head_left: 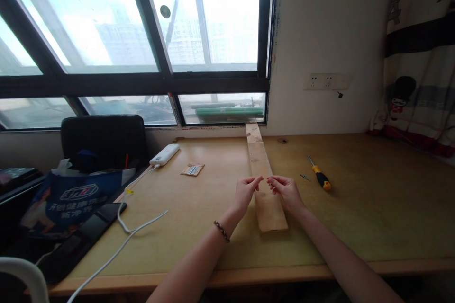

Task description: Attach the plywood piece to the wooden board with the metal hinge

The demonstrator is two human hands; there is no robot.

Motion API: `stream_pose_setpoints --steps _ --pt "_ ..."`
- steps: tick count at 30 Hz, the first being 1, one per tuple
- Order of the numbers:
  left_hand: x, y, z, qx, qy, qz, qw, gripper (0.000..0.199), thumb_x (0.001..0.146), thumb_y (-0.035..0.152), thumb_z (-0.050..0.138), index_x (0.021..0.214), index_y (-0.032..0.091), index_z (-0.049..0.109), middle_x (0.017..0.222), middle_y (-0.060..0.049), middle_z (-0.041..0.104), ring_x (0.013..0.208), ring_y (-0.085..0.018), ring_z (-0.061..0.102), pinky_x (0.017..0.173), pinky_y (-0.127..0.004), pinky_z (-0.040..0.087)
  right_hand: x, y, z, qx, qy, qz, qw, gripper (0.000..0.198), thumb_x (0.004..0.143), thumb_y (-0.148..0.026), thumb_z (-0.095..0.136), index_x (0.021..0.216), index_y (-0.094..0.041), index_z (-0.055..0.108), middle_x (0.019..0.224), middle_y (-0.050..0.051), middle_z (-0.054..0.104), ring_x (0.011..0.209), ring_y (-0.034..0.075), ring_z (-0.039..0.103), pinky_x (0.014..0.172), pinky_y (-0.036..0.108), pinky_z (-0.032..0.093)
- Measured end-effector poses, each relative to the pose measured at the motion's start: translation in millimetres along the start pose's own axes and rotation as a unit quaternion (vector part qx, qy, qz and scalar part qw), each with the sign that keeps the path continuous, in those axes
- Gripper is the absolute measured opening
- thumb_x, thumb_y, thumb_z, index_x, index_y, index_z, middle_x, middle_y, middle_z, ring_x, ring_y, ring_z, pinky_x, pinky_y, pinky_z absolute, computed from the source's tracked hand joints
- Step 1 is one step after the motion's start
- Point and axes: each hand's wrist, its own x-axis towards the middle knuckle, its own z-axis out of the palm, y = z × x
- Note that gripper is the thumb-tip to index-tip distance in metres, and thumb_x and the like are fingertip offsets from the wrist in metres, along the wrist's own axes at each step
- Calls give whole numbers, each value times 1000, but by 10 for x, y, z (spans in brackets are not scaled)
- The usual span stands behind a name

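A long wooden board [256,161] lies on the table, running from the window sill towards me. Above it, my left hand [247,191] is closed in a pinch, thumb and forefinger together; what is between them, if anything, is too small to make out. Close beside it, fingertips a short gap apart, my right hand [286,192] pinches a small metallic piece that looks like a screw [270,182]. To the right of the board lie a few loose screws [304,177] and a yellow-and-black screwdriver [322,177], its shaft pointing away from me.
Left of the board sit a small flat card-like piece [192,169] and a white power bank [164,155] with a white cable [137,229]. A blue bag [76,199] and a black chair [103,137] stand beyond the table's [373,227] left edge.
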Motion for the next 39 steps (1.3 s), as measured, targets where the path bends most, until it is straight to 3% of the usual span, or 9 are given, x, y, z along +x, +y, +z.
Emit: stream_pose_setpoints --steps 8,17,22,24,27,29,31,35,39 --pt "13 -59 98 -54 -92 -1 994 42 72 49 52 73 8 63 51 -2 54 41 -5 38 41 -19 24 -39 -15 19 -65 -87 -24 994 26 67 -39 64 68 -14 69 62 1 59 57 10 48 53 23 37" --pt "-10 -180 145 -9 -126 60 990 42 78 36 49 112 12 47 68 -4 63 47 -7 46 46 -19 35 -36 -27 7 -27 -65 -6 997 26 65 -37 67 73 -13 69 62 2 60 57 10 47 52 22 34" --pt "-19 -70 97 21 -109 54 992 52 76 34 51 120 13 37 74 -6 66 47 -8 48 47 -20 40 147 -76 -259 -98 59 -40 993 30 64 -39 64 80 -14 69 78 8 68 70 16 57 58 24 40" --pt "-7 -35 66 36 -80 67 994 46 77 34 50 116 11 41 69 -4 65 46 -8 47 47 -20 40 257 -65 -482 -204 140 -51 968 31 66 -38 61 83 -13 69 80 10 69 76 20 60 64 27 43" --pt "28 -34 19 56 -47 71 995 40 77 35 48 109 11 46 66 -3 64 46 -8 47 46 -20 39 356 -23 -783 -459 230 17 858 27 69 -35 56 81 -16 71 78 11 69 77 23 62 64 30 43" --pt "52 -60 -6 72 -37 72 994 38 77 35 47 107 11 47 67 -3 64 46 -8 48 45 -20 38 366 8 -885 -569 236 75 784 25 71 -33 55 82 -18 71 82 12 69 78 24 62 61 30 43" --pt "72 -90 -26 87 -30 75 993 36 78 34 46 106 12 49 67 -3 64 46 -9 49 45 -20 38 354 35 -908 -625 221 108 741 24 73 -32 53 85 -21 71 85 11 68 80 24 62 60 29 43" --pt "95 -129 -54 114 -20 83 990 31 78 32 45 100 12 53 66 -3 64 48 -9 50 48 -21 40 334 72 -875 -671 202 104 706 24 76 -31 50 89 -23 69 88 9 68 83 24 62 59 28 43" --pt "107 -152 -70 129 -15 91 987 28 78 30 44 97 13 55 66 -3 64 49 -10 52 51 -22 40 349 102 -896 -674 199 102 704 24 77 -33 50 89 -23 69 88 9 67 83 24 61 58 27 42"
